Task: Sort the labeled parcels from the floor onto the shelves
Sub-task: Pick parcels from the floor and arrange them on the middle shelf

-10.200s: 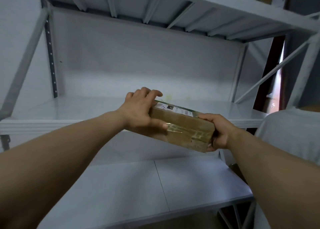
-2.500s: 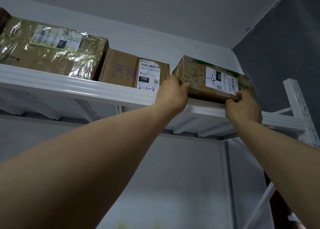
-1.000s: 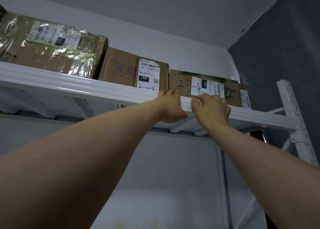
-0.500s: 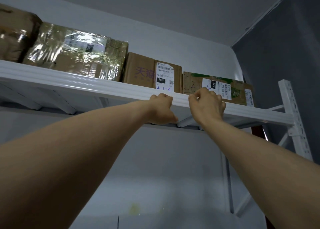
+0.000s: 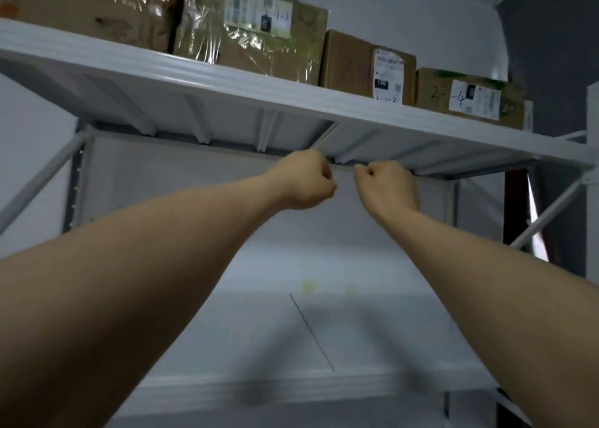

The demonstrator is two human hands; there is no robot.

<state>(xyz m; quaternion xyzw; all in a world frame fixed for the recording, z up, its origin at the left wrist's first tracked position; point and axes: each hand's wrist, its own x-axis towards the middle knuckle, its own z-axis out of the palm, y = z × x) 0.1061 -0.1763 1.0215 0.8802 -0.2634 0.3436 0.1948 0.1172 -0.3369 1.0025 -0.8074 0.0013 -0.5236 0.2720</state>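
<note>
Nearest the lens: left forearm (image 5: 129,281) rising from the lower left corner, right forearm (image 5: 502,281) from the lower right, converging at mid-frame. Left hand (image 5: 304,181) clenched, fingers curled in, nothing in it. Right hand (image 5: 385,184) likewise clenched and empty, just beside the left with a narrow gap between. Both sit right under the top shelf (image 5: 227,77); I cannot tell whether the knuckles touch its ribbed underside. Risk 1: raising either fist from here would rap the knuckles on those steel ribs, and the jolt could shake whatever stands above. Behind the hands, lower centre of the frame, the lower shelf (image 5: 259,330) is too blurred to read. Along the top of the frame four parcels stand in a row: a taped parcel (image 5: 94,6) at upper left, a film-wrapped parcel (image 5: 252,32), a brown box (image 5: 350,61), and at upper right the labeled parcel (image 5: 470,100). That last one is on the top shelf, close against the brown box and free of both hands. Risk 2: its front face stands near the shelf's front lip, and from below I cannot see how much of its base is supported. If it overhangs, a knock could tip it down onto me. Risk 3: only a 2 and a 4 are legible on its label, so the slot is unconfirmed and a misread would mean a wrong shelf. Risk 4: little room shows between it and the white upright (image 5: 592,123) at the right edge. Forcing another parcel in there would shove the row.
</note>
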